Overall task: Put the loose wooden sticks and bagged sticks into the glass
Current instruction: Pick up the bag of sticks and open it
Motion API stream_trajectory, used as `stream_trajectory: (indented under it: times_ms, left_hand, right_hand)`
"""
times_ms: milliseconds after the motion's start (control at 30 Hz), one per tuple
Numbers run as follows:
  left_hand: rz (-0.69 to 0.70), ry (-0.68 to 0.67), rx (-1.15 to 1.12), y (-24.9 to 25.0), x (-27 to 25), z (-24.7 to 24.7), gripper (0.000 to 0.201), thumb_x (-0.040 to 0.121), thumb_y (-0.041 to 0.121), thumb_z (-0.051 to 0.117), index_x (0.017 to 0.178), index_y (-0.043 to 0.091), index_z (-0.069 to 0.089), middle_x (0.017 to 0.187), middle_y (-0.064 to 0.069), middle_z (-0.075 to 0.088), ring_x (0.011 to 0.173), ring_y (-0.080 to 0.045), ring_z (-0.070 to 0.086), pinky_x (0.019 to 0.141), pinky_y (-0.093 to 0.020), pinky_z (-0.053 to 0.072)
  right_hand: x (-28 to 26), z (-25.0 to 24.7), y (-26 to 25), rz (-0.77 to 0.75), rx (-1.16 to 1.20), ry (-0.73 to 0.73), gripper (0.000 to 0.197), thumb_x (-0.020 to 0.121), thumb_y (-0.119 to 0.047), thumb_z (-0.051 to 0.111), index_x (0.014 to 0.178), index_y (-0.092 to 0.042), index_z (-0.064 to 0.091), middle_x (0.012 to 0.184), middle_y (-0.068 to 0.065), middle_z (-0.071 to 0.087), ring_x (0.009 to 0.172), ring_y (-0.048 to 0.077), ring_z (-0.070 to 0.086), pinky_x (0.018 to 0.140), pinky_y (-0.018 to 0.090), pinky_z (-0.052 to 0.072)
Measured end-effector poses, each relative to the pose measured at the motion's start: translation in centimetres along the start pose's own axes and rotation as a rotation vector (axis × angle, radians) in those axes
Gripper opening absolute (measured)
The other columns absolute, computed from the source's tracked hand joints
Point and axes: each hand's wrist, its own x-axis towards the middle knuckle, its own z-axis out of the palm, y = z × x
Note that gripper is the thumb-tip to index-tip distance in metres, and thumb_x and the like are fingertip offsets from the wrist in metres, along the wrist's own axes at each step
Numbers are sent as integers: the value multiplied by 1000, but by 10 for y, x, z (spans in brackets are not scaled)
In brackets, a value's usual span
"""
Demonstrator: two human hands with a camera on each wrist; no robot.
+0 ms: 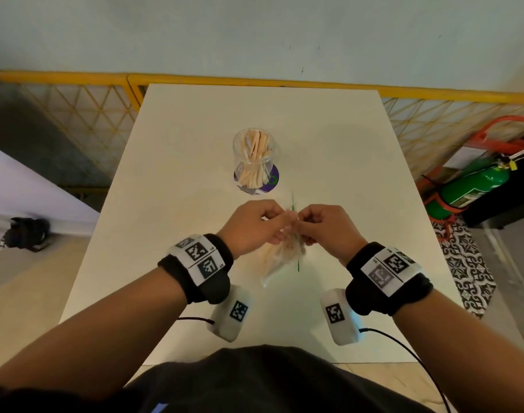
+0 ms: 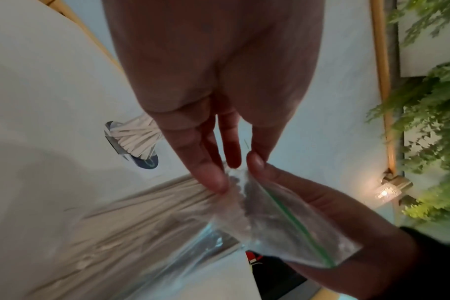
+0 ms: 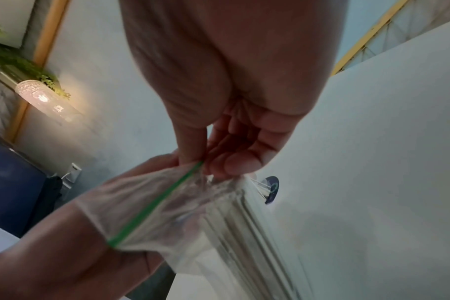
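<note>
Bag [image 1: 280, 254] of sticks sits lifted over the counter [image 1: 329, 150], just short of the glass [image 1: 256, 160], which already holds loose sticks. My left hand [image 1: 250, 226] and right hand [image 1: 324, 229] both pinch its green-zipped mouth. I judge I'm opening it; next I must part the seal.

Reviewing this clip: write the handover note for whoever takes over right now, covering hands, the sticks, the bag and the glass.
Left hand: pinches one side of the bag's mouth.
Right hand: pinches the other side.
Bag: clear zip bag with a green strip, sticks inside, held above the table near its front.
Glass: upright mid-table on a dark coaster, already holding loose sticks.
Done: loose sticks in.
Left: open the bag and move its sticks into the glass.
</note>
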Motion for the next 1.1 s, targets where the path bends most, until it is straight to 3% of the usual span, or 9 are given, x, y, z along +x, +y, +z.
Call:
stream_trajectory:
  times_ms: [267, 467, 567, 667, 766, 833, 900, 1000, 1100]
  left_hand:
    - [34, -1, 243, 4, 3, -17, 23, 93, 18, 59, 71, 13, 56, 70, -2, 64, 66, -17, 65, 67, -34, 54]
    - [117, 31, 510, 10, 2, -40, 26, 77, 15, 72, 57, 15, 55, 60, 4, 59, 53, -11, 54, 54, -18, 40]
    - [89, 10, 353, 7, 4, -37, 18, 82, 11, 68, 70, -2, 64, 68, -10, 74, 57, -12, 70, 57, -17, 53]
    - [63, -81, 205, 0, 4, -33, 22, 88, 13, 67, 78, -6, 65, 74, -16, 75, 64, -14, 73, 66, -24, 59]
    - [90, -157, 152, -16, 3, -35, 33, 77, 27, 81, 83, 1, 62, 79, -9, 68, 69, -13, 62, 66, -23, 52]
    - [96, -113, 187, -33, 5, -40, 63, 56, 43, 90, 105, 22, 56, 107, 4, 58, 93, -10, 55, 82, -26, 48]
    - [40, -133, 339, -51, 9, -43, 118, 45, 50, 92, 142, 33, 27, 146, 7, 32, 130, -11, 34, 109, -35, 35]
    - [-22, -271, 433, -72, 22, -35, 155, 43, 45, 95, 153, 30, -12, 162, 2, 11, 147, -14, 12, 120, -40, 19]
    - [-72, -298, 249, -72, 32, -21, 108, 51, 33, 95, 143, 27, 38, 135, 5, 59, 126, -11, 54, 108, -36, 43]
  right_hand:
    - [-1, -22, 5, 6, 104, -25, 8, 80, -8, 72, 77, -9, 65, 67, 5, 63, 58, 14, 58, 62, 25, 52]
    - [1, -29, 9, -341, -560, 149, 19, 85, -3, 59, 76, -19, 63, 94, -3, 62, 77, 15, 62, 72, 34, 52]
    - [2, -19, 2, -218, -665, 105, 27, 94, -15, 50, 107, -27, 71, 135, -1, 54, 117, 20, 57, 100, 34, 45]
    - [2, -11, -5, -12, -516, -61, 52, 85, -33, 65, 134, -31, 50, 141, -2, 48, 132, 18, 44, 104, 26, 33]
    - [1, -4, -4, 73, -246, -224, 84, 73, -8, 76, 142, -31, 34, 129, 4, 51, 105, 21, 59, 84, 33, 52]
    - [5, -5, 0, 96, -155, -245, 87, 71, 6, 72, 138, -34, 34, 117, 3, 51, 81, 22, 61, 79, 42, 56]
    - [10, -8, 2, 73, -171, -274, 86, 70, 8, 71, 134, -37, 36, 115, 1, 50, 75, 21, 60, 77, 37, 56]
    - [17, -9, 0, 45, -150, -373, 79, 73, 9, 68, 132, -36, 41, 117, 1, 54, 72, 17, 57, 68, 19, 54]
    - [26, -7, -4, -1, -157, -371, 66, 78, 4, 67, 130, -31, 47, 115, 6, 60, 67, 13, 55, 65, 15, 51]
